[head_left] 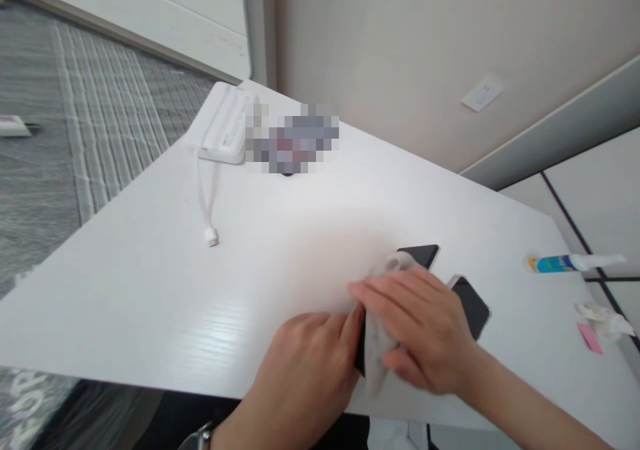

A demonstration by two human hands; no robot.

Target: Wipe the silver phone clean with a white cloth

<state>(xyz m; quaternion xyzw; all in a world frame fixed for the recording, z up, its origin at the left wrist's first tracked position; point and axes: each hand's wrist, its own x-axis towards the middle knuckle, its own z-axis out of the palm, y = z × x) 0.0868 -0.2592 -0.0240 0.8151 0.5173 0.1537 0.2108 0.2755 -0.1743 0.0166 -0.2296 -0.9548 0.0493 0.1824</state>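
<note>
Two hands are working at the near edge of the white table (150,290). Left hand (310,363) is curling its fingers against the edge of a dark phone (425,255), apparently pinning it so it won't slide. Right hand (415,323) is pressing a pale wipe (377,350) flat onto it, fingers closed over the cloth. Second dark phone (473,307) is lying just beside, partly under the right hand. Tube (570,262) and crumpled wrapper (603,320) are sitting well apart at right; white power bank (223,130) with cable is lying far back.
</note>
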